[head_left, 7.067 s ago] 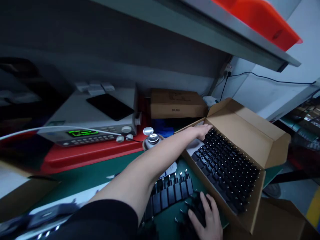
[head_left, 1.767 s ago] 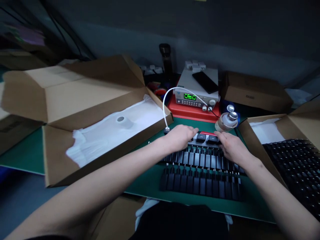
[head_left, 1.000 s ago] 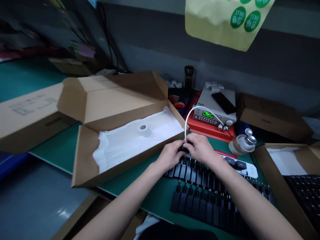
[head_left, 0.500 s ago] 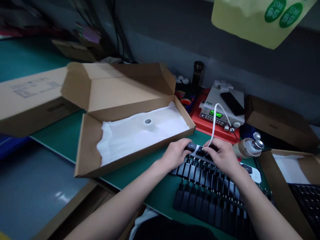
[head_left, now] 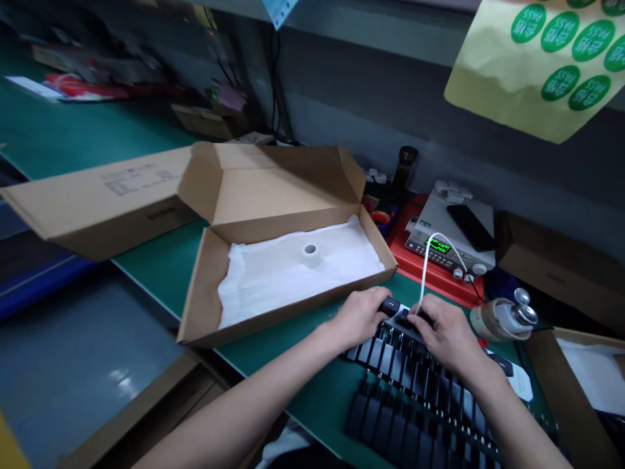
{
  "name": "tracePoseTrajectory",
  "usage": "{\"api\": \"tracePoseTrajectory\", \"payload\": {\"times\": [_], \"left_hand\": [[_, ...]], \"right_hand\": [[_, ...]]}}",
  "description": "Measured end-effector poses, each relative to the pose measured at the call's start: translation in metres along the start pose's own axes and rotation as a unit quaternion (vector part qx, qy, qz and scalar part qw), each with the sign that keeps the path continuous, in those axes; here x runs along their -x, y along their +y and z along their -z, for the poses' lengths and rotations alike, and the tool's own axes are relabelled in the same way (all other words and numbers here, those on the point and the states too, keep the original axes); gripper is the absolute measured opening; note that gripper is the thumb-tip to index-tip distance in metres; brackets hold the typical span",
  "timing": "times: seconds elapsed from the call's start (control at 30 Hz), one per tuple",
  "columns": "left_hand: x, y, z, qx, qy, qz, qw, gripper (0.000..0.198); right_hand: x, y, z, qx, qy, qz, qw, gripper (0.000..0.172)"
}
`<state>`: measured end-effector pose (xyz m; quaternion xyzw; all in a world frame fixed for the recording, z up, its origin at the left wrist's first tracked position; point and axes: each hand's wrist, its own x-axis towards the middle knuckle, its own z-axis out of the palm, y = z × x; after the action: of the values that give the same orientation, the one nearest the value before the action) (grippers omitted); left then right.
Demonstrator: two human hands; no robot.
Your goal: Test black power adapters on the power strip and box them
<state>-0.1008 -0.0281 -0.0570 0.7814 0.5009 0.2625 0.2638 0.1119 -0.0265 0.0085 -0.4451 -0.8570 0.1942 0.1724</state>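
My left hand (head_left: 360,317) is closed around a black power adapter (head_left: 390,305) at the left end of a pale power strip (head_left: 522,383). Close beside it, my right hand (head_left: 443,327) pinches the end of a white cable (head_left: 424,277) down at another black adapter on the strip. The plug itself is mostly hidden by my fingers. Another black adapter (head_left: 502,364) sits at the strip's right end, past my right wrist. Rows of black adapters (head_left: 381,417), prongs pointing away from me, lie below my hands, partly covered by my right forearm.
An open carton (head_left: 288,293) with white lining and a tape roll (head_left: 310,253) stands left. Behind the strip, a meter with a green display (head_left: 437,245) rests on a red tray (head_left: 410,257). A bottle (head_left: 502,318) and another carton (head_left: 561,371) are right. A sticker sheet (head_left: 537,71) hangs above.
The camera view has shifted, so the scene sits lower and further right. Both hands stay at the power strip in nearly the same grip. The meter's green readout looks different.
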Motion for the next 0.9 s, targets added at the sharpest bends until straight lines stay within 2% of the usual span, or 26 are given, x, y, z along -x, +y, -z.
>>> {"api": "tracePoseTrajectory", "payload": {"times": [0.23,0.37,0.43,0.57,0.7,0.77,0.83,0.9], "left_hand": [[0.002,0.002,0.015,0.1,0.031,-0.047,0.993,0.019],[0.004,0.011,0.021,0.111,-0.037,-0.067,0.991,0.018],[0.002,0.015,0.017,0.1,-0.067,-0.05,0.992,0.026],[-0.003,0.021,0.0,0.105,-0.086,-0.062,0.989,0.061],[-0.006,0.022,-0.011,0.104,-0.129,-0.035,0.986,0.054],[-0.006,0.023,-0.013,0.093,-0.132,-0.014,0.987,0.052],[-0.005,0.024,-0.013,0.081,-0.13,-0.004,0.988,0.053],[-0.005,0.025,-0.011,0.074,-0.129,0.003,0.989,0.054]], "right_hand": [[0.0,-0.001,-0.005,0.014,0.017,0.0,1.0,0.011],[0.002,0.0,-0.009,0.005,0.032,0.004,0.999,0.012],[0.003,0.001,-0.01,0.008,0.041,0.003,0.999,0.012],[0.004,0.003,-0.012,0.02,0.06,0.0,0.998,0.011],[0.005,0.003,-0.016,0.039,0.06,0.002,0.997,0.014],[0.005,0.002,-0.017,0.042,0.064,0.005,0.997,0.014],[0.006,0.003,-0.013,0.005,0.089,0.008,0.996,0.013],[0.01,0.007,-0.003,-0.084,0.145,-0.008,0.986,0.009]]}}
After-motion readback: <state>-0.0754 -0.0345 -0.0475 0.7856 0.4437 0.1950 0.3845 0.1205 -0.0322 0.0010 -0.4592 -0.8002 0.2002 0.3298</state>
